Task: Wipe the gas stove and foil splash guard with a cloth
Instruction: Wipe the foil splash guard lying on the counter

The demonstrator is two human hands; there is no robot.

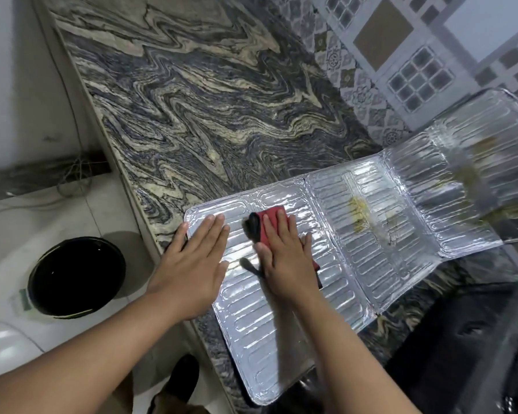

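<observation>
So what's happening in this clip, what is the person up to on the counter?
A person is cleaning a foil splash guard that is laid out flat on a marbled stone counter. The right hand presses a red and black cloth flat onto the near-left panel, while the left hand lies open on the foil's left edge, apparently holding it down. Yellowish grease marks remain on the panels further right, so those look not yet wiped. A black bucket sits on the floor to the left.
</observation>
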